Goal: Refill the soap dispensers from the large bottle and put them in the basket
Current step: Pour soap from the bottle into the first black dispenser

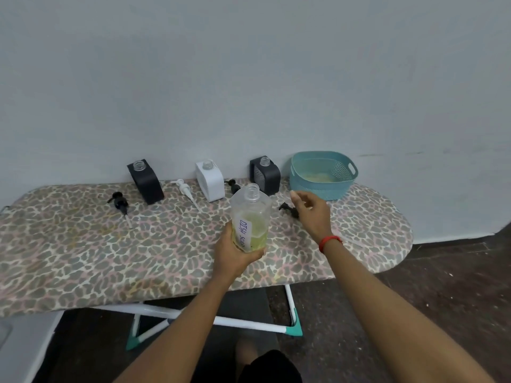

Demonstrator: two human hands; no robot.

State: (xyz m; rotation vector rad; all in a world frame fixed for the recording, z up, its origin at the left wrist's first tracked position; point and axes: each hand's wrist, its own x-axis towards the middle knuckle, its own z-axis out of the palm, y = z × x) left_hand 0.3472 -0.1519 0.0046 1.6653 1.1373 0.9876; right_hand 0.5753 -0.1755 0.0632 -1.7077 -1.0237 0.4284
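1. Nearest the body, over the board's (110, 258) front half, the left hand (235, 252) grips the bottle (250, 217) round its lower part, fingers curled under the base. The bottle is lifted off the board and tilts slightly right. Its neck is open, yellow-green soap fills the lower part, and a label reads "DISH SOAP".
2. Just right of the bottle, the right hand (312, 214) hovers with fingers loosely curled, holding nothing that shows. A red band (329, 241) circles its wrist.
3. Between the bottle and the right hand, a black pump (289, 210) lies on the board, close under the fingers.
4. Left of the bottle the board is bare up to its front edge. Its rounded end lies to the right, past the right wrist.
5. Further back lie three more pumps: a left pump (119, 201), a white pump (184, 187), and a mid pump (232, 185) partly hidden behind the bottle.
6. Along the back edge, against the wall (249, 78), three uncapped dispensers stand apart: a left dispenser (145, 181) in black, a white dispenser (210, 181), and a right dispenser (265, 175) in black, directly behind the bottle.
7. Farthest right, the teal basket (318, 189) sits just beside the right dispenser, near the board's rounded end.
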